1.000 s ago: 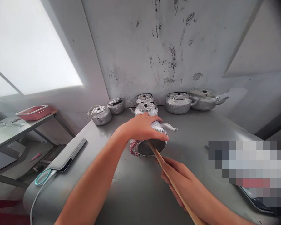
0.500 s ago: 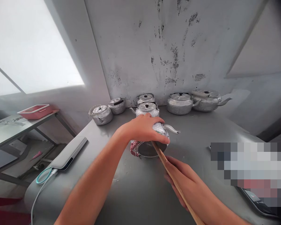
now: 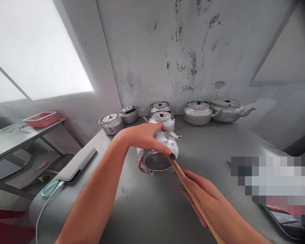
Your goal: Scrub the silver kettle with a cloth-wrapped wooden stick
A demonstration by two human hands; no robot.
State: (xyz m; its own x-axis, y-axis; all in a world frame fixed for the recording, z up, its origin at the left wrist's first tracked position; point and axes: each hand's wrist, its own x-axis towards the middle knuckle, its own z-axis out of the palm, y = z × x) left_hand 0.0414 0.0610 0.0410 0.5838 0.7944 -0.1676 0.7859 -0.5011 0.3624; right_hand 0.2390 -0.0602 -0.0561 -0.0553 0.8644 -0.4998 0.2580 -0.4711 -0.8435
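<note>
Kettle (image 3: pixel 174 145) is tilting mid-frame, left hand (image 3: pixel 144 135) gripping it, right hand (image 3: pixel 200 193) clutching a stick (image 3: pixel 178 167), seemingly working its opening (image 3: pixel 156 162); next needs steady bracing.

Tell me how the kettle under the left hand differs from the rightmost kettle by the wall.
The held kettle is tipped, its mouth facing the camera; the rightmost kettle stands upright. The held kettle is uncovered; the rightmost kettle wears its lid. The left hand grips the held kettle; neither hand touches the rightmost kettle. Both are silvery with curved spouts.
</note>
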